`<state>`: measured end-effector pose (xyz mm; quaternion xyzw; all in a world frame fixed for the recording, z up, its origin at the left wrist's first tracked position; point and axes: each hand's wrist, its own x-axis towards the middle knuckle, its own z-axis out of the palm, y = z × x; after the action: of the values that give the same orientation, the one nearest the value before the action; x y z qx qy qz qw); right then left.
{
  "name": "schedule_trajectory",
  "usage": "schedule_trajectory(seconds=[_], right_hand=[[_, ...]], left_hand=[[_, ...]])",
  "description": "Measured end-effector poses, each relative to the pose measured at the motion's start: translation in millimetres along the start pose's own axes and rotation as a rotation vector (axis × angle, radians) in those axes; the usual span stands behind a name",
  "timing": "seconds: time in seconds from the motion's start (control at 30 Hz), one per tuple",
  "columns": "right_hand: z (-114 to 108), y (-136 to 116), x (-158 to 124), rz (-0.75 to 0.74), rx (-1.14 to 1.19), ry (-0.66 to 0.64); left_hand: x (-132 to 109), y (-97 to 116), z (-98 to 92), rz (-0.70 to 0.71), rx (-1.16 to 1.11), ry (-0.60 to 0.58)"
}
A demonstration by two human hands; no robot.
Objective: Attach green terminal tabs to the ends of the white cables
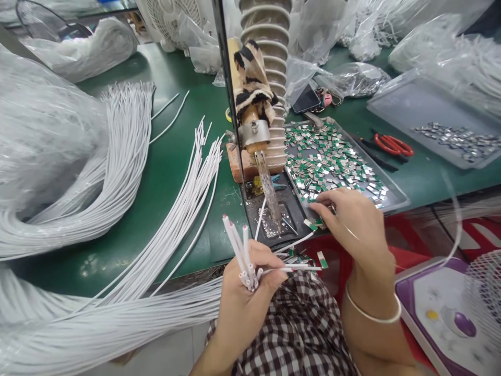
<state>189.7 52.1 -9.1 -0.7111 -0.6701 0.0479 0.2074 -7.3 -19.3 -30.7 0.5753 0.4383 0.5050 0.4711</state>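
Green table [168,162] lying open between large wire bundle [129,130] and thinner bundle [176,209] at left, soldering iron [267,188] and ribbed hose [266,21] blocking upper centre, parts tray [396,196] filling centre right, pliers [385,138] narrowing the gap before upper-right bin [399,107]

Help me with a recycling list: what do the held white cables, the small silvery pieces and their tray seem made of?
White cables: probably satin plastic sheathing, from the smooth jackets and cut ends.
Small silvery pieces: seemingly shiny metal, by their glints, with green, perhaps circuit board.
Tray: likely smooth plastic, its rim translucent.

Grn table [170,162] w/ wht cables [166,230], parts tray [396,194], pliers [387,141], brick [235,164].
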Motion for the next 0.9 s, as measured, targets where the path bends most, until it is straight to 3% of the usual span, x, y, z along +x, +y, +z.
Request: schedule_trajectory(seconds=[0.1, 0.2, 0.27, 0.33, 0.4, 0.53, 0.9], right_hand=[[8, 7, 16, 0.008, -0.069, -0.021], [3, 3, 6, -0.012, 0.002, 0.022], [-3, -6, -11, -0.040, 0.206, 0.040], [-9, -19, -31, -0.052, 0.571, 0.049], [-12, -31, -47, -0.084, 0.669, 0.036], [-7, -44, -59, -0.158, 0.693, 0.052], [0, -42, -59, -0.205, 0.639, 0.116]], left_hand=[[0, 0, 1.4, -0.047, -0.015, 0.011], [2, 2, 2.5, -0.118, -0.020, 0.077], [4, 3, 3.5, -0.146, -0.020, 0.116], [7, 5, 4.8, -0.148, -0.040, 0.133], [10, 7, 6.2, -0.131, -0.076, 0.135], [13, 10, 7.4, -0.094, -0.097, 0.132], [17, 15, 5.8, -0.086, -0.015, 0.139]])
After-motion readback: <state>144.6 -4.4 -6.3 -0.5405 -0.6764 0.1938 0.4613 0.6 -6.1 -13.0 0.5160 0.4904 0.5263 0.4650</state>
